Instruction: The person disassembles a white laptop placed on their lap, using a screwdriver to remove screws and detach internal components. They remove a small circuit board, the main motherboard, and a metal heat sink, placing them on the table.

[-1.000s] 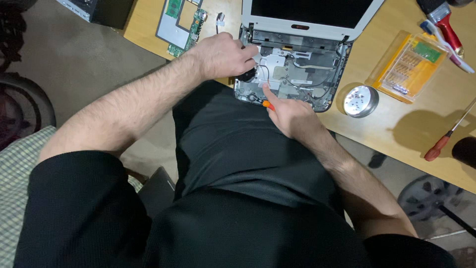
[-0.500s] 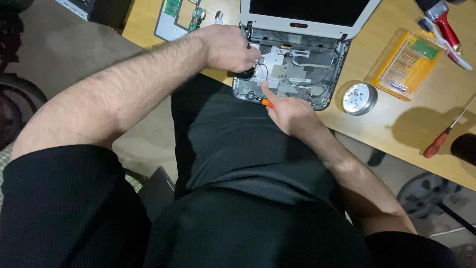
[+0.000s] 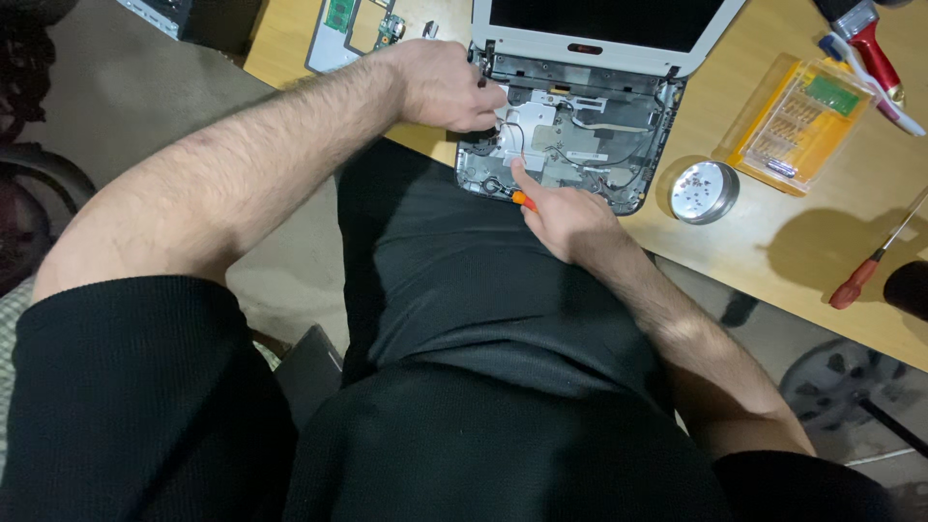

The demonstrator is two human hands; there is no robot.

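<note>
Since the earlier frame the left hand [image 3: 445,85] has barely shifted, fingers still curled on the opened laptop [image 3: 570,145] at the table [image 3: 773,251] edge. The right hand [image 3: 565,217] pinches one small orange-handled screwdriver [image 3: 523,200] against it. Beyond lie one round tin [image 3: 705,191], one yellow rectangular bit case [image 3: 798,124], one red screwdriver [image 3: 865,271].

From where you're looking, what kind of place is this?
Probably a home or small electronics repair bench. An opened laptop with its insides bared lies on a wooden table, beside an orange case of screwdriver bits and a round tin of screws.
</note>
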